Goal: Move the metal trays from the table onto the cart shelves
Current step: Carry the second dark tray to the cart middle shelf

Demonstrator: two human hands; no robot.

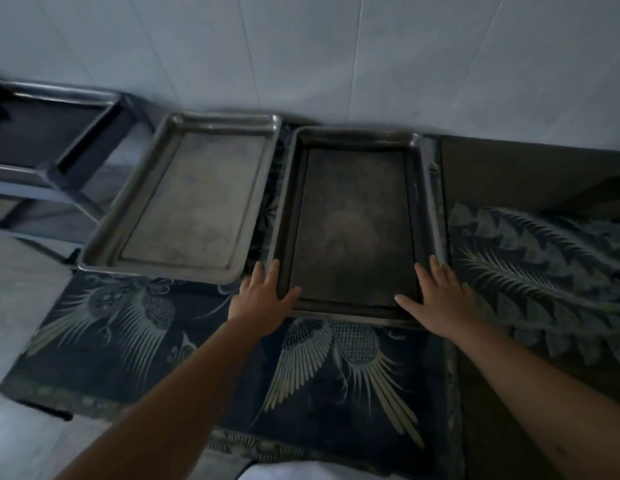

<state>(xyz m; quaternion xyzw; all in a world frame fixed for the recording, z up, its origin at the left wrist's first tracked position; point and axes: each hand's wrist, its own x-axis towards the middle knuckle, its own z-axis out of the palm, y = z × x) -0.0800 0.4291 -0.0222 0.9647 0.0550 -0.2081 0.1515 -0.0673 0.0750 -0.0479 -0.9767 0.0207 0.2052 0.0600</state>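
Two metal trays lie side by side on a table covered with a dark feather-patterned cloth (pixel 336 375). The dark tray (pixel 353 220) sits in front of me, and it seems to rest on another tray whose rim shows at its right. My left hand (pixel 263 296) rests on its near left corner with the thumb inside the rim. My right hand (pixel 436 299) lies on the near right corner, fingers spread along the rim. The lighter tray (pixel 194 202) lies to the left, untouched. The metal cart (pixel 52 168) stands at the far left with a tray (pixel 55 98) on its top shelf.
A white tiled wall runs behind the table. Brown cardboard (pixel 526 168) lies at the back right of the table. Pale floor shows at the left, below the cart. The lighter tray's left corner overhangs the table edge towards the cart.
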